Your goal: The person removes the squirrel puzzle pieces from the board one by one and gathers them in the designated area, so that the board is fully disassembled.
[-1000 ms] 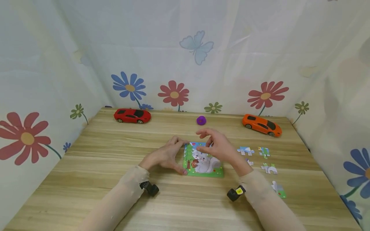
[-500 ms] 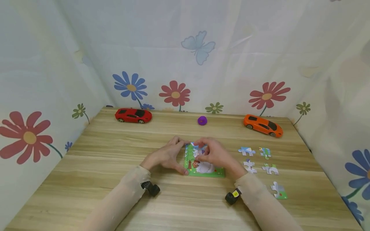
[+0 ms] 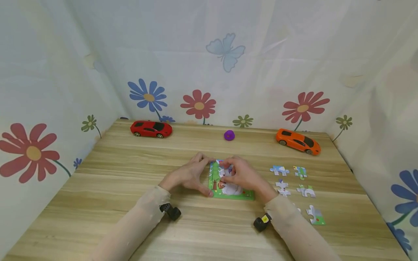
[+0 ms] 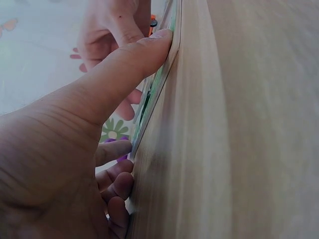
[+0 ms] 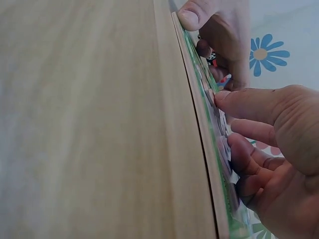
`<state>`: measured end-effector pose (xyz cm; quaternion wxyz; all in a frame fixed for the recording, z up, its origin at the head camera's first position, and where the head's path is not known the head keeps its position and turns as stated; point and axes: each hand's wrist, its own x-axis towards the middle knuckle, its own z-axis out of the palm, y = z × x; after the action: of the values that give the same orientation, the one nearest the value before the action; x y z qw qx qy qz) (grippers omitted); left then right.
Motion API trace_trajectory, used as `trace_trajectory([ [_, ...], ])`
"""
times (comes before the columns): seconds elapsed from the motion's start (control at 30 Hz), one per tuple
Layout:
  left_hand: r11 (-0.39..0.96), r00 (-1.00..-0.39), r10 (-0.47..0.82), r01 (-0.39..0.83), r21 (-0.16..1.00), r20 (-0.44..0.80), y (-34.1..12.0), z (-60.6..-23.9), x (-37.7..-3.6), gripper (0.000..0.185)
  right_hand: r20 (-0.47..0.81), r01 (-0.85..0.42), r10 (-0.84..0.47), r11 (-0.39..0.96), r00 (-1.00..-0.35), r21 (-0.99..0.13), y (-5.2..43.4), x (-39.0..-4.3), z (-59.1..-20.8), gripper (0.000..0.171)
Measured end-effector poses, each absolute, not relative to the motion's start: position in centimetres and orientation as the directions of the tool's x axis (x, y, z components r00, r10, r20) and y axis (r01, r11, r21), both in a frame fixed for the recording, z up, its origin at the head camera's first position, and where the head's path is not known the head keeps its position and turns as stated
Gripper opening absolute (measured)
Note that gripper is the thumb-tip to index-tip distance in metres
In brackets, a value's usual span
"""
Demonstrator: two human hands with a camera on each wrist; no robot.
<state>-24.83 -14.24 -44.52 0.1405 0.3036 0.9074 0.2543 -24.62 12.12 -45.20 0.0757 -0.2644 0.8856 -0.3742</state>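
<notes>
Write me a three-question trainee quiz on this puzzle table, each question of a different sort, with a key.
1. True or false: the left hand rests against the left edge of the puzzle board.
2. Multiple choice: which toy stands at the far right of the table? A) the red toy car B) the orange toy car C) the purple ball
3. Fill in: the loose puzzle pieces lie to the ___ of the puzzle board.

Key: 1 true; 2 B; 3 right. For reference, the right hand has its fingertips down on the picture.
</notes>
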Motion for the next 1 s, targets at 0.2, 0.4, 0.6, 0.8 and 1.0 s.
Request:
trace_trajectory([
  [0.2, 0.683, -0.774, 0.625, 0.476, 0.555, -0.104, -14.25, -44.55, -24.85, 0.128, 0.051, -0.395, -0.519, 0.578, -0.853, -0.714, 12.06, -24.82, -45.05, 0.054],
  [0.4, 0.684, -0.774, 0.624, 0.475, 0.554, -0.105, -14.18, -44.57, -24.87, 0.128, 0.057, -0.391, -0.508, 0.582, -0.859, -0.713, 11.95, -24.74, -44.74, 0.054],
  [0.6, 0.682, -0.772, 0.628, 0.482, 0.550, -0.102, -14.18, -44.51, -25.02, 0.128, 0.064, -0.409, -0.519, 0.585, -0.852, -0.700, 11.82, -24.87, -44.69, 0.055],
  [0.8, 0.677, -0.770, 0.630, 0.483, 0.555, -0.099, -14.18, -44.52, -24.94, 0.128, 0.053, -0.411, -0.528, 0.589, -0.847, -0.696, 11.72, -25.04, -44.79, 0.055],
  [1.0, 0.680, -0.774, 0.625, 0.474, 0.560, -0.103, -14.24, -44.62, -25.03, 0.127, 0.029, -0.393, -0.519, 0.609, -0.855, -0.689, 11.44, -25.03, -44.82, 0.061],
])
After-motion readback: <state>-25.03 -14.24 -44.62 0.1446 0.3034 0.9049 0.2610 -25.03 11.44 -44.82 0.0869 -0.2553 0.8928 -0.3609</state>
